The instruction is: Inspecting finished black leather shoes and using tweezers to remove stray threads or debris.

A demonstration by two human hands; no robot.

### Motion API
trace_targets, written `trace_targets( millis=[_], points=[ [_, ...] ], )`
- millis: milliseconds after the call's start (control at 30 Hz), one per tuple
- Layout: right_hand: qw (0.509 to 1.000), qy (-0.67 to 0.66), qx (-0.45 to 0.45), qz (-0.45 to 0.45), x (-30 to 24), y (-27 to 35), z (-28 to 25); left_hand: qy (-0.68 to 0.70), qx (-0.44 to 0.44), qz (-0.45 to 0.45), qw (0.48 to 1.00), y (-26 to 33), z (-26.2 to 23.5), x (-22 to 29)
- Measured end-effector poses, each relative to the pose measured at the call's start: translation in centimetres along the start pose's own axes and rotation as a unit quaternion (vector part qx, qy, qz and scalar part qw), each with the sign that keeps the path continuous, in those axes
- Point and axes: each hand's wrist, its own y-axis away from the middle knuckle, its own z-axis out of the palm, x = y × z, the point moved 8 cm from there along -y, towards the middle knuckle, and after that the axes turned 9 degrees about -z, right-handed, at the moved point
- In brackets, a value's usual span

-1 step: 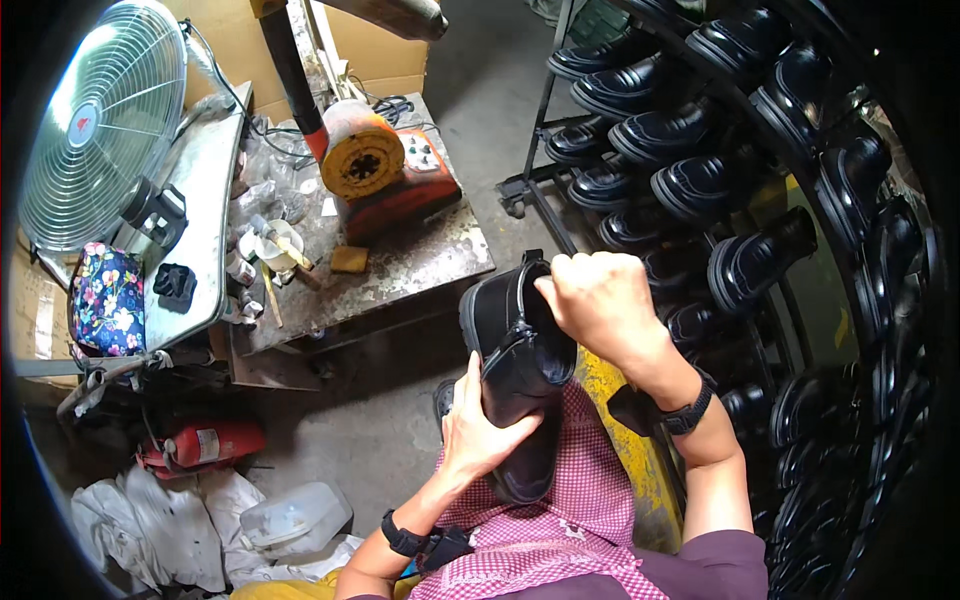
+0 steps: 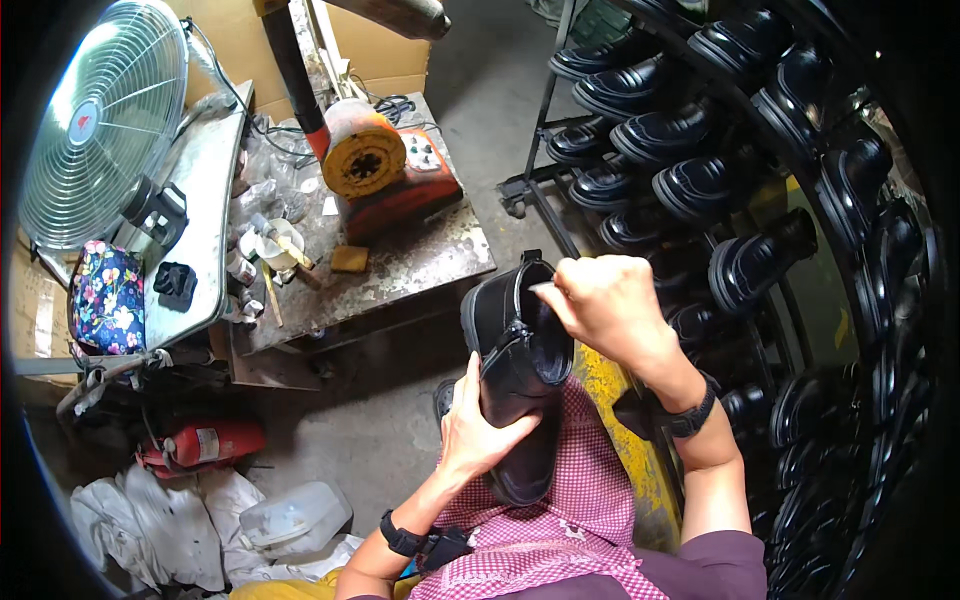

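Observation:
A black leather boot [image 2: 508,378] rests on my lap over a pink checked apron [image 2: 600,475], its toe toward me and its opening facing away. A zipper runs along its shaft. My left hand [image 2: 475,430] is wrapped round the boot's left side, thumb across the front. At the right of the boot's opening, my right hand [image 2: 612,308] is closed in a pinch, thumb and forefinger by the rim. Whatever those fingers hold, if anything, is too small to make out.
To the right stands a rack [image 2: 545,210] full of black shoes and boots. A worktable [image 2: 400,275] carries an orange-and-yellow machine [image 2: 365,165] and a sponge [image 2: 349,259]. At left are a fan [image 2: 100,130], a floral pouch [image 2: 108,300], a red fire extinguisher [image 2: 215,443] and a plastic container [image 2: 295,520].
My right hand has shifted and turned slightly at the boot's opening, so its thumb and forefinger show more. My left hand keeps its hold on the boot.

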Motion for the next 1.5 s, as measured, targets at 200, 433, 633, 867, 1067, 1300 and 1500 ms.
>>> trace_targets(
  millis=[200, 433, 633, 867, 1067, 1300, 1500],
  points=[
    [0.919, -0.321, 0.113, 0.198, 4.9, 3.4, -1.4, 0.123, -0.051, 0.01, 0.991, -0.9, 0.2, -2.6],
    [0.902, -0.379, 0.076, 0.194, 5.5, 5.0, -0.8, 0.105, -0.038, 0.032, 0.993, -0.9, -0.1, -1.6],
    [0.965, -0.222, 0.109, 0.092, 4.1, 3.8, -2.5, 0.029, -0.002, 0.038, 0.999, -0.1, -0.8, -0.1],
    [0.998, 0.001, 0.036, -0.057, 1.3, 1.9, -2.9, -0.003, 0.005, 0.01, 1.0, 0.2, -0.9, 0.7],
    [0.985, 0.062, -0.086, -0.133, 0.0, 1.0, -1.5, -0.04, 0.021, 0.033, 0.998, 0.4, -0.7, 1.3],
    [0.979, -0.003, -0.142, -0.149, -0.3, 1.5, -0.2, -0.037, 0.013, 0.046, 0.998, 0.6, -0.4, 1.1],
    [0.843, -0.478, 0.112, 0.22, 6.0, 5.1, -1.2, 0.015, -0.007, 0.027, 1.0, -0.2, -0.7, 0.1]
  ],
)
